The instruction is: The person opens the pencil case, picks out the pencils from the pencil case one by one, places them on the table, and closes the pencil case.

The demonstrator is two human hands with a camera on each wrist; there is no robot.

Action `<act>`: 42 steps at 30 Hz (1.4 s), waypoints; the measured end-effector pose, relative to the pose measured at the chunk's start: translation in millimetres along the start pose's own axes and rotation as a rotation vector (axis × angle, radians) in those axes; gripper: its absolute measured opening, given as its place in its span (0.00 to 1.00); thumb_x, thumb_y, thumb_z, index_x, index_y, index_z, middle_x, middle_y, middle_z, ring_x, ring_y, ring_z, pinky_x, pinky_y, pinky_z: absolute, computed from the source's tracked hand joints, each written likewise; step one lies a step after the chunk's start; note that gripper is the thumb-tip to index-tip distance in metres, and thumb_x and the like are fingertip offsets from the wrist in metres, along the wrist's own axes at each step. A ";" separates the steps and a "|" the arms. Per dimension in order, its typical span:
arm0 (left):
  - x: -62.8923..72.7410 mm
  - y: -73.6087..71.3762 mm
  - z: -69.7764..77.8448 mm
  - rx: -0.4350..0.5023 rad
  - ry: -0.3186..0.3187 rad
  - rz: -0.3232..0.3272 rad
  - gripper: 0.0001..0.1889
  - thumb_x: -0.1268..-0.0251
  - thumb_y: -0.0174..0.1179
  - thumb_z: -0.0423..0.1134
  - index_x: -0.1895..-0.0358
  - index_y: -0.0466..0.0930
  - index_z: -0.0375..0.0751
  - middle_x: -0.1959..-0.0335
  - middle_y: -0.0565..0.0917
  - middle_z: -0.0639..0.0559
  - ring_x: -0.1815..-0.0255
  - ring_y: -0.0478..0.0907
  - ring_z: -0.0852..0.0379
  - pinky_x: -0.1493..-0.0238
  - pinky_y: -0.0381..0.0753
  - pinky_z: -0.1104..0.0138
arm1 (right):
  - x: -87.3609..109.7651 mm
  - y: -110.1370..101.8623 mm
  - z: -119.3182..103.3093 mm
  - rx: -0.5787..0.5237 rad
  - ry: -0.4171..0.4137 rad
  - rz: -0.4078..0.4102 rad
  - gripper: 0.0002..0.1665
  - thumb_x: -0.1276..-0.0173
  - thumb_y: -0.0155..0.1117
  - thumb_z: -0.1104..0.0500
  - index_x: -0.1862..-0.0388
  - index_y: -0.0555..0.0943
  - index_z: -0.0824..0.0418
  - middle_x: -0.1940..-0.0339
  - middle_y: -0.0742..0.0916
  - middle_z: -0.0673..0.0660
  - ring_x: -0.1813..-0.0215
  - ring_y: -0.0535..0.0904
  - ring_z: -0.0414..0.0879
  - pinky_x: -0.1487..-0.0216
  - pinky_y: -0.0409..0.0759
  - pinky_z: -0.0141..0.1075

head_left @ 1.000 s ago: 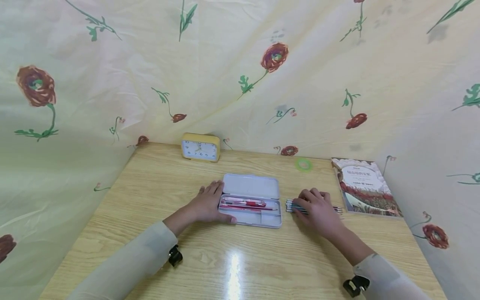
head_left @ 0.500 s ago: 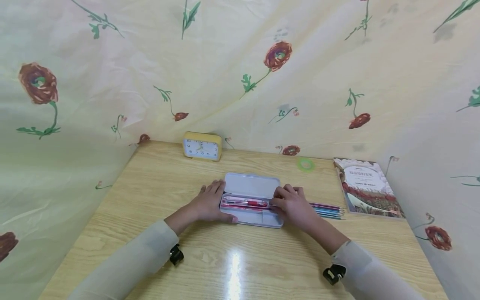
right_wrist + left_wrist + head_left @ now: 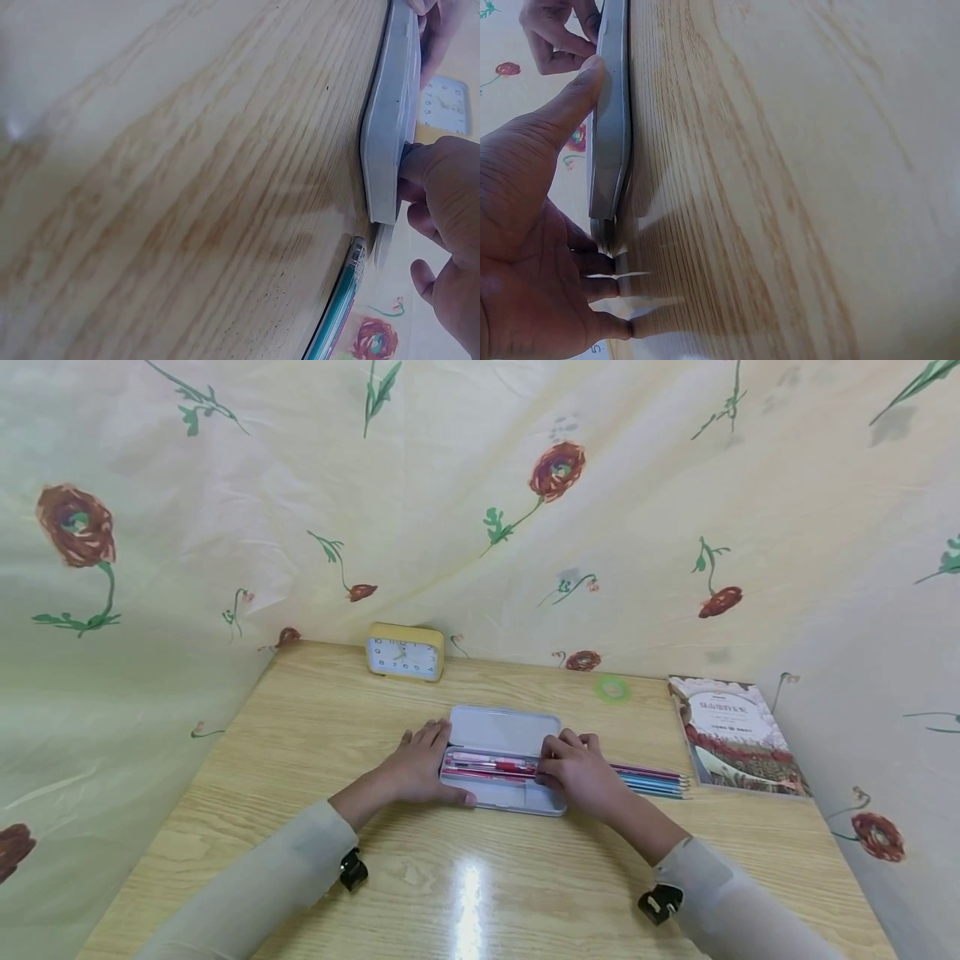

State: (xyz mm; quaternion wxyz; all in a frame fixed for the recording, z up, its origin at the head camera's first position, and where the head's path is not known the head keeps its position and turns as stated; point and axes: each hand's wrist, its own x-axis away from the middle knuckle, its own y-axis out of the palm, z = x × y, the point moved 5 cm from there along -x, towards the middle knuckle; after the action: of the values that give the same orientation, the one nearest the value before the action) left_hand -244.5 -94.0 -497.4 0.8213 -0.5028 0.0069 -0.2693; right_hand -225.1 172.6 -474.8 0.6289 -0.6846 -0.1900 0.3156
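An open pale pencil case (image 3: 504,732) lies on the table with its lid tipped back. Inside are a red-and-white pen (image 3: 498,766) and a red pencil (image 3: 480,773). My left hand (image 3: 415,767) rests against the case's left end, thumb on the front rim and fingers extended along the side, as the left wrist view also shows. My right hand (image 3: 585,774) reaches into the right end with curled fingers, by the ends of the pen and pencil. The case wall hides those fingertips in the right wrist view, so whether they pinch anything is unclear.
Several pencils (image 3: 652,782) lie side by side right of the case, partly behind the right hand. A yellow alarm clock (image 3: 405,653) stands at the back. A green ring (image 3: 612,688) lies at the far edge, and a book (image 3: 738,735) lies at the right.
My right hand has left the pencils on the table and moved left into the case, then shifted slightly further left. The left hand stays at the case's end.
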 end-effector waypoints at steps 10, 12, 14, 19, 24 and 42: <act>0.8 -1.3 0.8 -0.003 -0.001 -0.004 0.75 0.43 0.74 0.77 0.09 0.41 0.32 0.06 0.47 0.37 0.04 0.40 0.37 0.07 0.41 0.37 | -3.7 -2.9 1.7 -0.022 -0.013 0.013 0.05 0.31 0.84 0.55 0.61 0.95 0.53 0.57 0.85 0.49 0.53 0.74 0.47 0.44 0.80 0.61; 1.3 -1.3 0.7 -0.002 -0.002 -0.005 0.75 0.42 0.74 0.77 0.09 0.41 0.32 0.06 0.47 0.37 0.04 0.40 0.37 0.07 0.41 0.37 | -4.3 -5.3 2.1 -0.030 -0.016 0.028 0.06 0.32 0.85 0.54 0.62 0.94 0.53 0.59 0.85 0.49 0.55 0.75 0.47 0.44 0.80 0.62; 1.6 -1.3 0.4 -0.001 -0.004 -0.004 0.75 0.42 0.74 0.76 0.09 0.41 0.32 0.06 0.47 0.37 0.04 0.40 0.37 0.07 0.41 0.37 | -4.8 -7.1 2.2 -0.033 -0.020 0.041 0.07 0.32 0.85 0.54 0.62 0.93 0.53 0.59 0.87 0.49 0.56 0.78 0.47 0.44 0.81 0.63; 1.8 -1.6 0.3 -0.003 -0.004 0.000 0.75 0.42 0.75 0.76 0.09 0.41 0.32 0.06 0.47 0.37 0.04 0.40 0.37 0.07 0.41 0.38 | -7.7 -8.2 -0.2 -0.069 -0.030 0.048 0.09 0.31 0.83 0.53 0.56 0.92 0.53 0.59 0.90 0.50 0.54 0.85 0.48 0.40 0.82 0.64; 1.0 -1.0 -0.7 0.004 -0.002 0.001 0.75 0.43 0.75 0.76 0.08 0.40 0.33 0.06 0.47 0.37 0.04 0.40 0.37 0.07 0.41 0.38 | -14.5 -8.4 -6.4 -0.092 -0.039 0.056 0.11 0.31 0.83 0.56 0.53 0.91 0.53 0.58 0.91 0.50 0.52 0.86 0.48 0.40 0.82 0.64; 0.2 0.2 -0.7 -0.027 -0.013 -0.007 0.76 0.43 0.73 0.79 0.08 0.40 0.35 0.06 0.46 0.38 0.04 0.39 0.38 0.07 0.41 0.38 | -53.3 0.9 -42.5 -0.042 -0.038 0.041 0.05 0.27 0.79 0.53 0.57 0.90 0.51 0.60 0.89 0.48 0.57 0.84 0.47 0.43 0.80 0.61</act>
State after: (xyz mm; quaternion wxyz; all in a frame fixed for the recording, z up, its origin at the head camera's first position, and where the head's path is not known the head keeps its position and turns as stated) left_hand -244.5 -94.6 -497.9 0.8135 -0.5156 0.0035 -0.2690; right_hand -235.6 106.0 -465.0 0.6039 -0.6955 -0.1942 0.3374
